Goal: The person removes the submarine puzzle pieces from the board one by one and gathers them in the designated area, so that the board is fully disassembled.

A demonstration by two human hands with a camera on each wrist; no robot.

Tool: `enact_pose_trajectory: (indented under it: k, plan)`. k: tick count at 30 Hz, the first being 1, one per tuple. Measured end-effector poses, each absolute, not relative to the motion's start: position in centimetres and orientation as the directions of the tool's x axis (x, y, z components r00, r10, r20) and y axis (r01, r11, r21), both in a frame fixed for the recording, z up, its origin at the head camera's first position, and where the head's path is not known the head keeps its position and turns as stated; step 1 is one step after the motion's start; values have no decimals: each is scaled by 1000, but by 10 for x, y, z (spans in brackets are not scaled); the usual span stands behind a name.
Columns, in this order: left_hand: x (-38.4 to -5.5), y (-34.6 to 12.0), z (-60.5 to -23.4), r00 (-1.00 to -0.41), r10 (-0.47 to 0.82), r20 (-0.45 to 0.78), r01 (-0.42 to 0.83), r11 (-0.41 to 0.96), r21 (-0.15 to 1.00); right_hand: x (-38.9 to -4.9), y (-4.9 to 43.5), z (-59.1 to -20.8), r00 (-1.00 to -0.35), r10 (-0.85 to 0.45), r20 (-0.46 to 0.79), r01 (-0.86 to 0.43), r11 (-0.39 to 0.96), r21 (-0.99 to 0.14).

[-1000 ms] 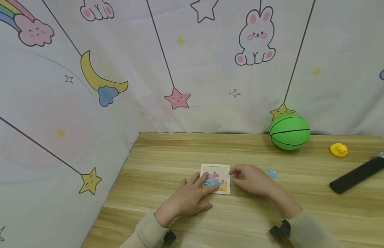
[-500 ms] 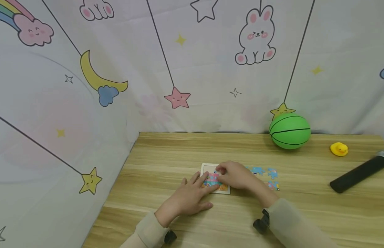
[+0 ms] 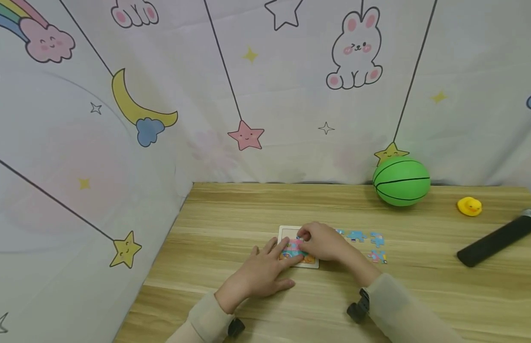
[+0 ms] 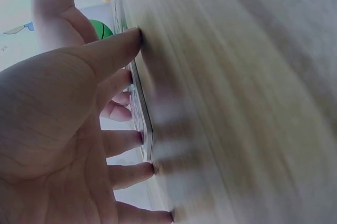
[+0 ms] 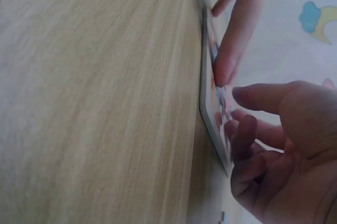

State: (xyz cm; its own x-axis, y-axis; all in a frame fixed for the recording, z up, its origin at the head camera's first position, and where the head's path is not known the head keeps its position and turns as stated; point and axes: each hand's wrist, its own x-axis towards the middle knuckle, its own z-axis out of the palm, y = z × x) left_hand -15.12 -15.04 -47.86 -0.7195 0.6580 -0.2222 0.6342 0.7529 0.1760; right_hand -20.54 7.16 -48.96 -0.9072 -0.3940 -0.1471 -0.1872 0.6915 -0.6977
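A small square jigsaw puzzle with a pale frame (image 3: 308, 266) lies on the wooden table, its lower part filled with pink, teal and orange pieces. My left hand (image 3: 262, 274) spreads over its left side; the index finger and thumb reach along the picture and the table, and straight fingertips (image 4: 134, 139) rest at the board's edge. Over the upper right of the puzzle, my right hand (image 3: 324, 241) has thumb and fingers (image 5: 255, 98) curled together in a pinch on a puzzle piece, which the fingers mostly hide.
Several loose blue and pink puzzle pieces (image 3: 356, 236) lie right of the board. Farther back are a green ball (image 3: 401, 182), a yellow rubber duck (image 3: 469, 206) and a black-handled microphone-like object (image 3: 496, 240). A patterned curtain (image 3: 291, 105) stands behind the table.
My right hand has moved left from beside the board to over its upper right, uncovering loose pieces behind it. Over the last half second it has barely shifted. The left hand stays put.
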Motion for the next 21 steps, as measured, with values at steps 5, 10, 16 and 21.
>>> enact_pose_trajectory:
  k: [5,10,16,21]
  plan:
    - [-151,-150,-479,-717,660,-224,638,751,170,-203,71,-486,-915,-380,-133,-182,686,-705]
    - [-152,-150,-480,-724,649,-233,629,760,163,-203,71,-484,-918,-379,-116,-194,686,-702]
    - [-152,-150,-481,-727,646,-234,629,762,153,-204,72,-488,-922,-374,-103,-190,668,-719]
    - [-152,-150,-480,-727,647,-230,631,762,150,-202,77,-489,-927,-365,-86,-184,643,-743]
